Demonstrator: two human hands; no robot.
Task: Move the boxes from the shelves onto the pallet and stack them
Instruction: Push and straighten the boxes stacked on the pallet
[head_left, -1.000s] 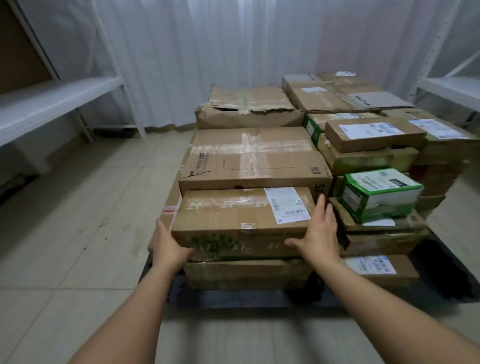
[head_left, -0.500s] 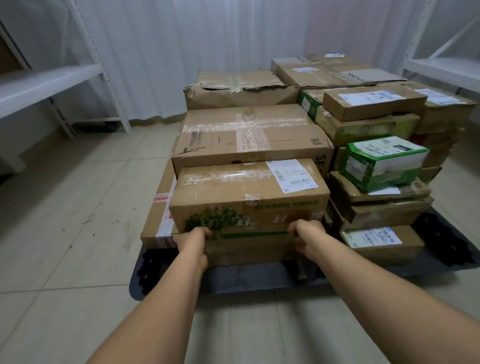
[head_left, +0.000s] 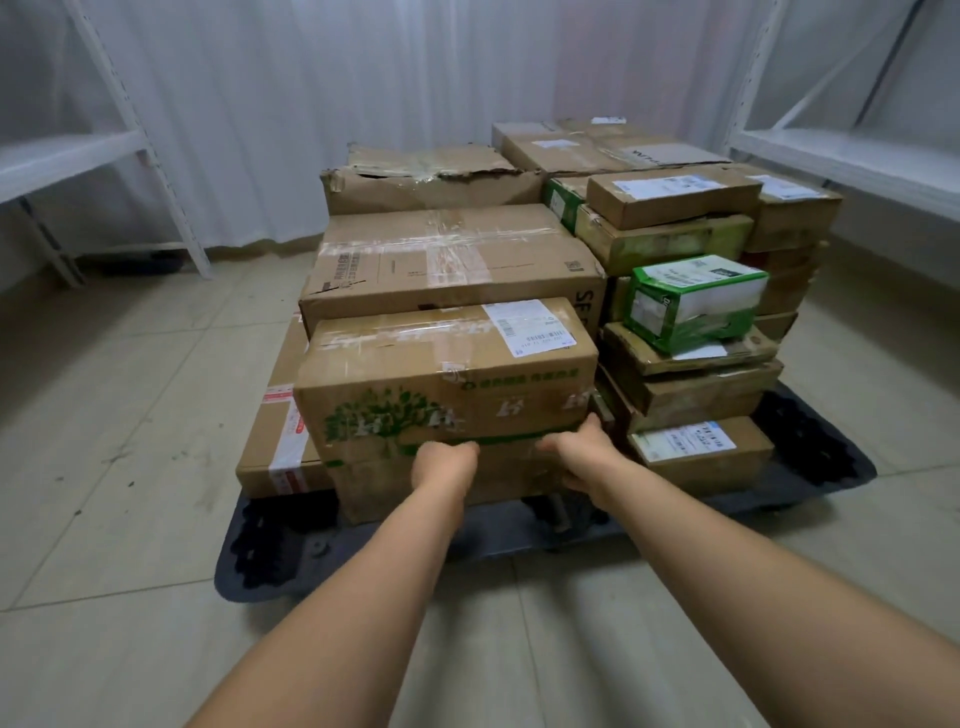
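Fingers of both hands, left (head_left: 444, 464) and right (head_left: 582, 453), curl under the tree-printed box (head_left: 447, 382); behind, a taped box (head_left: 452, 265) reads "SF".

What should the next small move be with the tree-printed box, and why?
Probably nudge the tree-printed box a little farther back, then let go. Both the left hand and the right hand sit at its lower front edge, and its front face overhangs the carton beneath, which is set back under it.
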